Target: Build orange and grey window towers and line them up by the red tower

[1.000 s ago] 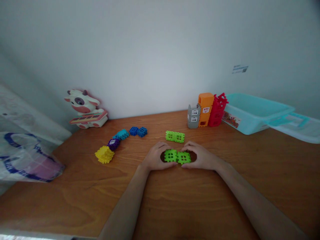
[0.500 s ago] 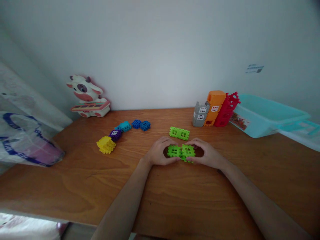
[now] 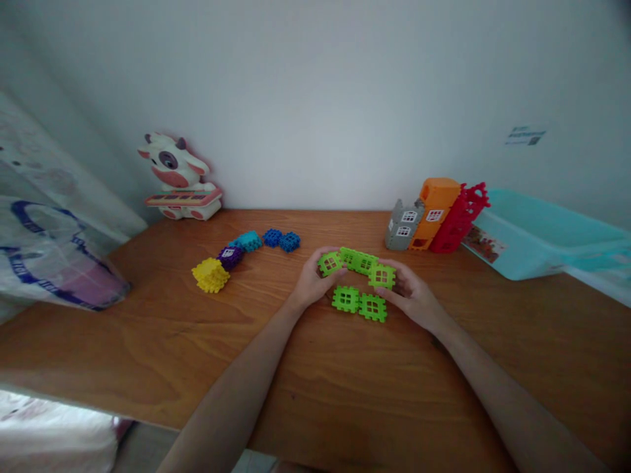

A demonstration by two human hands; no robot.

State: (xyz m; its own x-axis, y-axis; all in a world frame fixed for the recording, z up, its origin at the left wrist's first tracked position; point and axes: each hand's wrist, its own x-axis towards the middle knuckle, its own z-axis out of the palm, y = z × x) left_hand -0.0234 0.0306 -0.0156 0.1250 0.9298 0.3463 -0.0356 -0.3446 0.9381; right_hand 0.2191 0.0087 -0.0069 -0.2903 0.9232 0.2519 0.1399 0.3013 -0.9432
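Note:
My left hand (image 3: 315, 281) is closed on a green window block (image 3: 329, 264), a flat square with a notched edge. In my right hand (image 3: 409, 293) is another green window block (image 3: 382, 276), pinched between thumb and fingers. Between and just behind these two is a green two-window strip (image 3: 359, 261); whether they are joined to it I cannot tell. In front of my hands, a left green square (image 3: 346, 299) and a right green square (image 3: 373, 307) lie flat side by side on the wooden table (image 3: 315, 374).
Yellow (image 3: 211, 275), purple (image 3: 230, 257), turquoise (image 3: 249, 241) and blue blocks (image 3: 281, 240) lie to the left. Grey (image 3: 404, 225), orange (image 3: 434, 213) and red towers (image 3: 458, 218) stand near an aqua bin (image 3: 537, 230). A cow keyboard toy (image 3: 183, 180) and plastic bag (image 3: 59, 263) are at left.
Both hands have moved away from me to the two-window strip, each with a green window block. Two green squares now show on the table where the hands were. The view has shifted slightly.

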